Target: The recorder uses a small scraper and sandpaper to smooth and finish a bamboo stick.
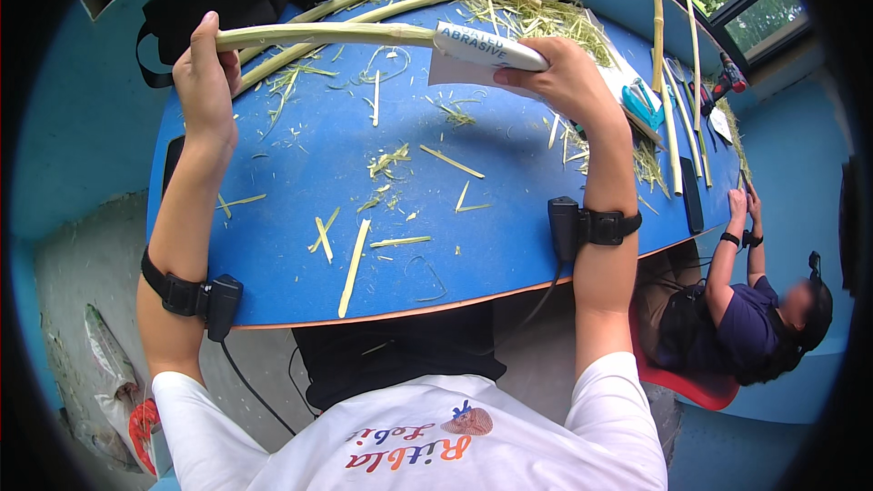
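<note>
A pale green bamboo stick (pixel 336 34) lies crosswise above the far half of the table. My left hand (pixel 205 82) is closed round its left end, thumb on top. My right hand (pixel 568 77) grips a sheet of sandpaper (pixel 482 44), white and printed on the back, folded over the stick's right end. That end is hidden inside the fold. Part of the sheet's brown-grey side hangs below the stick.
The blue table (pixel 300 164) carries scattered bamboo shavings (pixel 391 161) and a loose strip (pixel 355 268). More bamboo sticks (pixel 364 14) and a black bag (pixel 218 5) lie at the far left. Teal-handled pliers-like tools (pixel 644 107) and a drill (pixel 727 77) are right. Another person (pixel 755 318) sits at right.
</note>
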